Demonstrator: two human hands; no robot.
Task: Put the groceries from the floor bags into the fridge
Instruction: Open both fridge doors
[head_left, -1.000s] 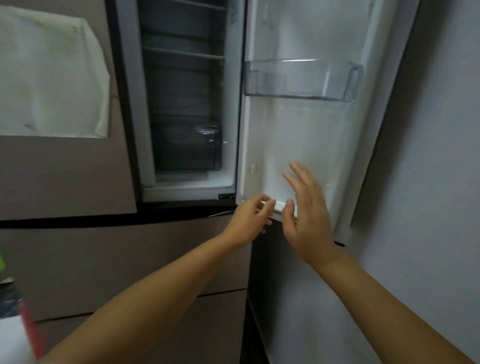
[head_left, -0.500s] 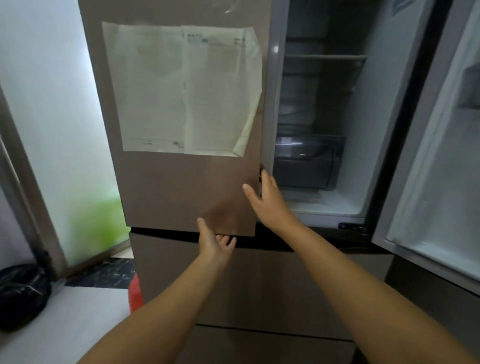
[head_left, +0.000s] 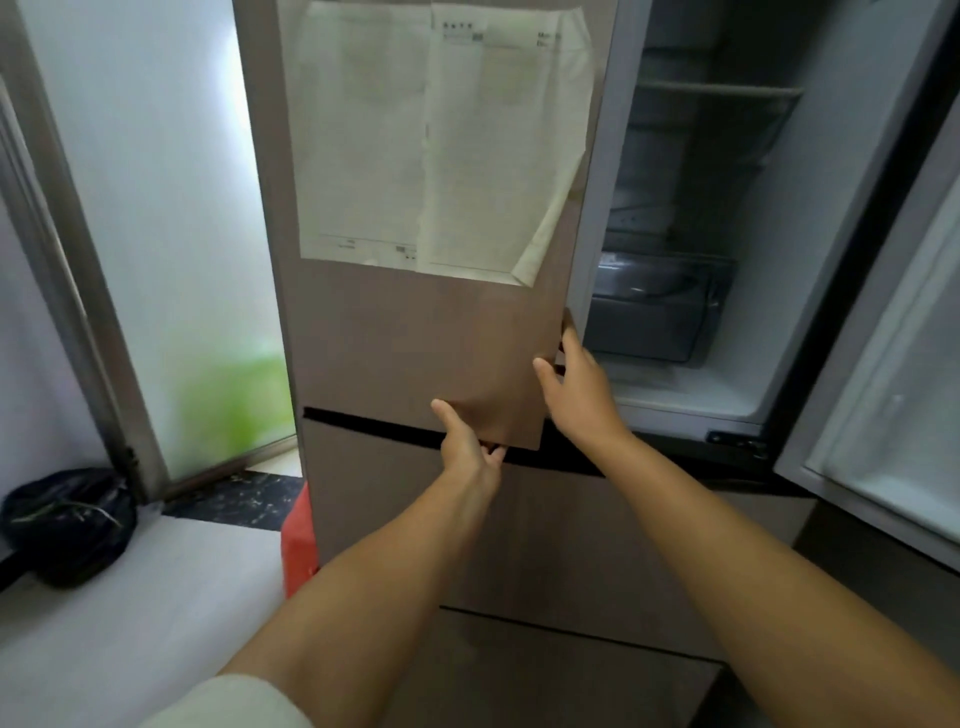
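Both hands are on the left door (head_left: 415, 332) of the fridge (head_left: 519, 545), which stands just ajar. The left hand (head_left: 465, 447) has its fingers curled up under the door's bottom edge with the thumb pressed flat on the front face above them. The right hand (head_left: 579, 395) hooks its fingers round the door's free edge, thumb on the front; how far those fingers wrap behind I cannot tell, since the panel hides them. The step in hand looks to be swinging this door open, and it would go best as a steady pull outward from both grips, with the fingertips kept clear of the dark gap just below the left fingers and the taped paper (head_left: 441, 140) above them left untouched. Counted: two upper doors, the right door (head_left: 883, 364) already wide open well to the right of the right hand; two sheets of paper, overlapped, one corner curling; one shelf (head_left: 717, 91) and one drawer (head_left: 654, 317) visible inside, beyond the right fingertips. One black bag (head_left: 62, 519) sits on the floor far left of the left hand, and something red (head_left: 298, 540) stands below it against the fridge, too hidden to name. No groceries are in hand or inside yet.
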